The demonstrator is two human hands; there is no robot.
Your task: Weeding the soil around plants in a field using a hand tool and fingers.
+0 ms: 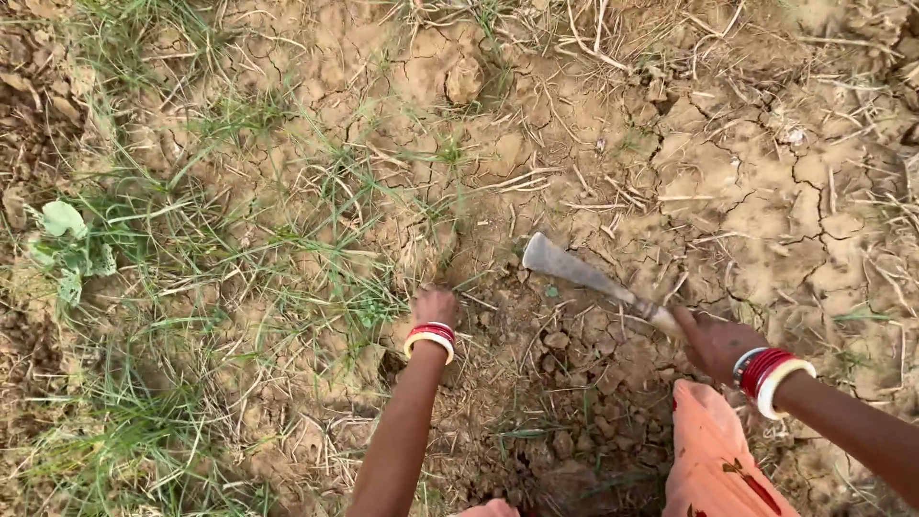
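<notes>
**Holding a blade slantwise over broken soil, beside a fistful of grass**

Spreading across the whole view is the dry, cracked, pale brown earth, split into plates on the right and littered with straw-coloured stalks. Thin green grass tufts cover the left half, thickest toward the lower left corner, and a pale green broad-leaved weed sits at the far left edge. Between the two arms lies a patch of darker, loosened soil clods, crumbled into small lumps.

A fold of orange patterned cloth rises from the bottom edge on the right side, below the right wrist.

Next in size comes the long flat grey metal blade with a short handle. Its long axis runs on a slant, from the broad tip at the upper left down to the handle at the lower right. The tip points toward the grass edge and ends just above the loosened clods, well clear of the left hand but nearer to it than to anything else green.

The right hand, wearing red and white bangles, is closed in a fist around the handle, so it alone carries the tool. The left hand, banded likewise, is curled down against the ground at the foot of a grass clump; whether its fingers pinch stems I cannot tell, since they are hidden beneath it.
</notes>
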